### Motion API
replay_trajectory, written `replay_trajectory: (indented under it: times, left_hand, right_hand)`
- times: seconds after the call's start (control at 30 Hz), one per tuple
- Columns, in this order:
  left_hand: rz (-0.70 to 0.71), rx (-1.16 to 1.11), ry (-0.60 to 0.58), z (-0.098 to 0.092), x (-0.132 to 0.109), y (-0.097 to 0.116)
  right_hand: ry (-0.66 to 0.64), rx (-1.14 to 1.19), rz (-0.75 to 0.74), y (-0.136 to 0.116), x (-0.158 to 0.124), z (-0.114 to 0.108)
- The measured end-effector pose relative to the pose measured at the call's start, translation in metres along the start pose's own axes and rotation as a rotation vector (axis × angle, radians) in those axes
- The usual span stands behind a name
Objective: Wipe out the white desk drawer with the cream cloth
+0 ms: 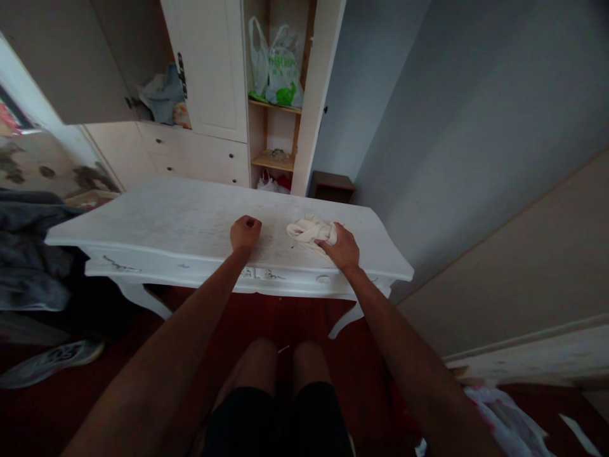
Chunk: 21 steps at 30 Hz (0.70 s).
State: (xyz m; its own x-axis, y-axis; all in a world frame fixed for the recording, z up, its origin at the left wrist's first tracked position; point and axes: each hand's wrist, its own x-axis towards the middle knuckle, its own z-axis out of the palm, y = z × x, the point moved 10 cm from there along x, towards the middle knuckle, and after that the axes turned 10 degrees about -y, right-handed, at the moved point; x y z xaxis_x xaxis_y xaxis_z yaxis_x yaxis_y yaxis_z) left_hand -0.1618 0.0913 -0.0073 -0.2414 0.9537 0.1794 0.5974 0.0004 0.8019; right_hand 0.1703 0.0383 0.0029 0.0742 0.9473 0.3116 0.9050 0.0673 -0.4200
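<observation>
A bunched cream cloth (311, 230) lies on the white table (157, 212), right of its middle. My right hand (343, 249) grips the cloth's right side, with the thumb at its near edge and the fingers partly hidden by the folds. To the left of the cloth, my left hand (245, 232) is closed in a fist on the tabletop, with nothing visible in it. Greyish smudges mark the white surface around and left of this fist.
Behind the table stands a white wardrobe (209, 76) with open doors and a plastic bag (284, 76) on a shelf. Dark clothes (28, 247) are piled at the left. A shoe (52, 363) and another plastic bag (509, 419) lie on the red floor.
</observation>
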Motion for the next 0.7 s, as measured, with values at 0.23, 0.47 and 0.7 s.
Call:
replay_trajectory:
  times: [0.23, 0.47, 0.7]
  left_hand:
    - [-0.010, -0.004, 0.016, -0.002, -0.001, 0.000]
    - [-0.006, 0.001, 0.013, -0.003, -0.002, 0.002]
    - [-0.025, 0.007, -0.003, -0.002, -0.001, 0.001]
  right_hand:
    - [0.061, 0.031, 0.054, 0.004, -0.010, -0.011]
    - [0.249, 0.344, 0.100, 0.018, -0.036, -0.034]
    - [0.299, 0.591, 0.081, 0.045, -0.106, -0.041]
